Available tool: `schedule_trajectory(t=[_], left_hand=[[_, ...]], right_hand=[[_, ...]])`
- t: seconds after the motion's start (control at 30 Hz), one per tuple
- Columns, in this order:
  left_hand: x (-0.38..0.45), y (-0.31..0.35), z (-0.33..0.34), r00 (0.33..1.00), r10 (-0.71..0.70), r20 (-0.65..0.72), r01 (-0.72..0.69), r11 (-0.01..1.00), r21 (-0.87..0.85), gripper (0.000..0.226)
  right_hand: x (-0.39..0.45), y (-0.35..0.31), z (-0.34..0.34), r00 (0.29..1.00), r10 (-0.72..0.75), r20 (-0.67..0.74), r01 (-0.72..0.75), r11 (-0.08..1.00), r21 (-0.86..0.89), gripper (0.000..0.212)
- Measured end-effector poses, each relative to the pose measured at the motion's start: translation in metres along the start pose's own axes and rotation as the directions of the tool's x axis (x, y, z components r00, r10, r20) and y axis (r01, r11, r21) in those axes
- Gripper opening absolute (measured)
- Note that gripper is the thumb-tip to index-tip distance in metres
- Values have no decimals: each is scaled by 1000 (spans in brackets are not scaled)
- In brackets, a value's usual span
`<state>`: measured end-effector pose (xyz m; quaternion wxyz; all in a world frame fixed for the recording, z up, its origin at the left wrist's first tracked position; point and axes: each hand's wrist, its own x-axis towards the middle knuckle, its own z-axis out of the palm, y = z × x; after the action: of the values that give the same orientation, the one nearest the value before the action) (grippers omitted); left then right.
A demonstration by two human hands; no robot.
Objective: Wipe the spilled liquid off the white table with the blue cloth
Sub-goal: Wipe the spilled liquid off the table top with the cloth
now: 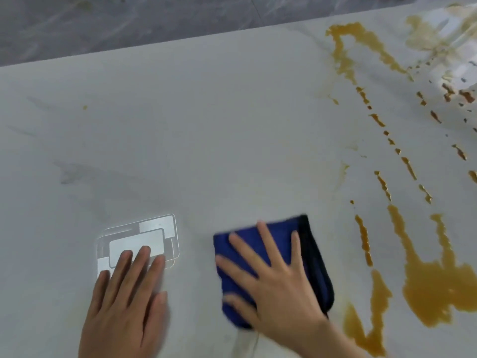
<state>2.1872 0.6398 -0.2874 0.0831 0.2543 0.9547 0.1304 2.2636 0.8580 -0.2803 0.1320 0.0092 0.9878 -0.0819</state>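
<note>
A person's right hand (278,277) presses flat, fingers spread, on the folded blue cloth (313,257) near the white table (206,125) edge, left hand (126,298) resting open beside it, while amber spilled liquid (433,288) at right appears mostly unwiped

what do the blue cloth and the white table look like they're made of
Blue cloth: looks like microfibre or terry, with a fuzzy matte nap and a dark stitched edge; it lies folded under the right hand.
White table: seems polished stone or a marble-look slab, smooth with faint grey veining and a bright reflection near the left hand; which one is unclear.
</note>
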Motion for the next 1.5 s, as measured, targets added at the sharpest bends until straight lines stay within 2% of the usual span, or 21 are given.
schedule_trajectory(t=[0.1,0.17,0.27,0.4,0.47,0.53,0.6,0.7,0.8,0.87,0.93,1.03,1.1,1.13,1.27,1.37,1.5], left_hand=[[0,2,0,1000,-11,-14,11,1000,8,57],[-1,3,-1,1000,-22,-18,22,1000,7,54],[-3,2,-1,1000,-25,-8,25,1000,10,58],[-3,1,-4,1000,-15,9,15,1000,12,61],[-2,4,-4,1000,-19,10,19,1000,9,61],[-3,6,-4,999,-40,7,40,999,6,59],[-2,8,-5,998,-56,9,56,998,12,57],[-2,7,-6,998,-57,20,56,998,30,60],[-3,5,-6,998,-51,28,50,998,41,59],[-3,4,-5,998,-49,32,47,998,46,56],[-4,1,-3,998,-41,39,39,998,56,56],[-5,-3,-2,997,-33,66,28,996,81,60],[-5,-3,-2,997,-37,73,31,995,90,59],[-5,-3,-2,997,-41,69,35,995,89,58],[-6,-5,0,997,-48,57,43,996,81,54],[-7,-8,2,999,-17,40,13,995,101,54],[-7,-10,3,1000,22,1,-22,993,114,53]], right_hand=[[32,44,-14,981,184,-52,-186,982,-22,55],[33,83,-16,943,328,-57,-329,944,-9,58],[5,113,-14,904,427,-40,-427,904,-2,53],[-33,71,-5,959,281,-17,-282,959,-16,57],[-24,64,-4,980,199,5,-199,979,-42,54],[8,76,-12,983,178,-34,-180,982,-54,56],[43,101,-22,961,259,-93,-259,966,11,61],[63,144,-30,921,381,-78,-379,924,47,65],[29,154,-27,881,471,-38,-471,882,19,67],[-6,139,-18,871,491,-10,-490,871,24,64],[-39,105,-8,921,389,10,-388,921,-16,61],[-58,45,2,988,150,43,-149,989,-18,56],[-47,22,4,999,11,43,-9,999,-51,52],[-35,21,1,1000,-12,27,14,997,-70,51],[0,44,-11,988,155,11,-153,983,-98,55],[-14,57,0,962,271,-28,-272,959,-73,55],[-60,27,9,975,222,-27,-224,973,-56,59]])
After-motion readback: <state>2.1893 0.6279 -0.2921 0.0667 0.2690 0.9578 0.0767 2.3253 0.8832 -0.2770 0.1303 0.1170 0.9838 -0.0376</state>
